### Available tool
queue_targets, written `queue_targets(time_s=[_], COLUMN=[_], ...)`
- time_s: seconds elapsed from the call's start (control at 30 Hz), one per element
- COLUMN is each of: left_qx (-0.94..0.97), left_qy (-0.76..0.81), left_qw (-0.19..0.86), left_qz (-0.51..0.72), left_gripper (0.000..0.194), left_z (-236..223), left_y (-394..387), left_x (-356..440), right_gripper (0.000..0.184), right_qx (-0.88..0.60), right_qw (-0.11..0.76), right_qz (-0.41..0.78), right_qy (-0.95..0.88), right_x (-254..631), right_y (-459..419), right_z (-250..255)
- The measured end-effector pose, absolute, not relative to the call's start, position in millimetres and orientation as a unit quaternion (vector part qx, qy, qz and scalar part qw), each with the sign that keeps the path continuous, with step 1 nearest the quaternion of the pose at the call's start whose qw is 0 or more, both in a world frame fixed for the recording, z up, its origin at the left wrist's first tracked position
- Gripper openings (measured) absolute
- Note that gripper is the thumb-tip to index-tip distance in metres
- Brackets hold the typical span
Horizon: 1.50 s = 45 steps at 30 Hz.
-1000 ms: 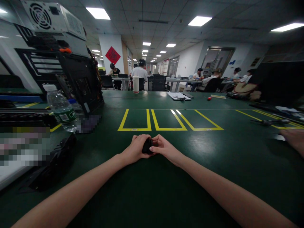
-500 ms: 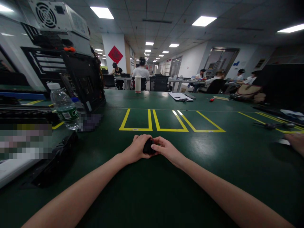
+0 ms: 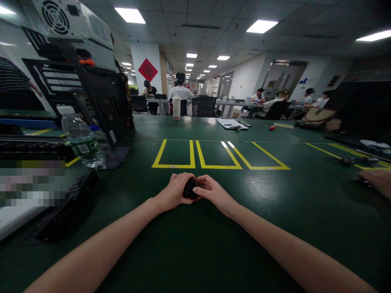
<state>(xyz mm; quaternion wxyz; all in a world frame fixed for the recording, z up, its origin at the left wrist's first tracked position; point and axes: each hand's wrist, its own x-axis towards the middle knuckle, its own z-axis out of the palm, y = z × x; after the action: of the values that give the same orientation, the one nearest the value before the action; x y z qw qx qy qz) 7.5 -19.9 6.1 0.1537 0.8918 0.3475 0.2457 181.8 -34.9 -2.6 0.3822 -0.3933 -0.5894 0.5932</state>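
A small black block-like object (image 3: 189, 189) is held between my two hands, low over the green table (image 3: 195, 244); its exact kind does not show. My left hand (image 3: 174, 189) wraps around it from the left and from above. From the right, the thumb and fingers of my right hand (image 3: 211, 191) close on its other side. Both hands cover much of the object. Just beyond them, yellow tape outlines (image 3: 218, 166) mark the tabletop.
To the left stand a clear water bottle (image 3: 82, 138), a black computer case (image 3: 106, 106) and a power supply (image 3: 73, 24). Farther back are a white cup (image 3: 176, 108) and a clipboard (image 3: 232, 123). Another person's hand (image 3: 377, 181) rests at the right edge.
My hands keep the same hold on the black object. The view has shifted slightly. A person in a striped top has appeared at the far left, and the hand at the right edge has moved slightly.
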Motion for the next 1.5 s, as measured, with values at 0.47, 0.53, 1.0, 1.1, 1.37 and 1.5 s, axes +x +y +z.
queue_targets(time_s=[0.47,0.53,1.0,1.1,1.37,1.5], left_qx=[0.89,0.889,0.888,0.891,0.886,0.887], left_qy=[0.35,0.35,0.352,0.345,0.355,0.354], left_qw=[0.151,0.147,0.15,0.15,0.143,0.15], left_qz=[0.25,0.255,0.256,0.254,0.264,0.257], left_gripper=[0.056,0.057,0.053,0.052,0.055,0.054], left_z=[1.7,1.7,1.6,3.7,-2.7,-1.1], left_y=[-18.2,-18.3,-19.1,-20.1,-16.5,-17.4], left_x=[8.4,8.3,8.0,7.7,9.0,8.8], right_gripper=[0.024,0.025,0.034,0.025,0.033,0.032], right_qx=[-0.352,-0.362,-0.35,-0.348,-0.383,-0.382], right_qw=[0.388,0.39,0.379,0.389,0.383,0.381], right_qz=[0.604,0.599,0.597,0.604,0.599,0.598], right_qy=[-0.6,-0.598,-0.615,-0.602,-0.59,-0.592], right_x=[182.2,181.5,184.8,183.5,182.2,183.9], right_y=[-37.5,-36.6,-37.9,-37.4,-33.9,-34.1], right_z=[2.1,0.1,1.3,-0.1,-5.3,-6.3])
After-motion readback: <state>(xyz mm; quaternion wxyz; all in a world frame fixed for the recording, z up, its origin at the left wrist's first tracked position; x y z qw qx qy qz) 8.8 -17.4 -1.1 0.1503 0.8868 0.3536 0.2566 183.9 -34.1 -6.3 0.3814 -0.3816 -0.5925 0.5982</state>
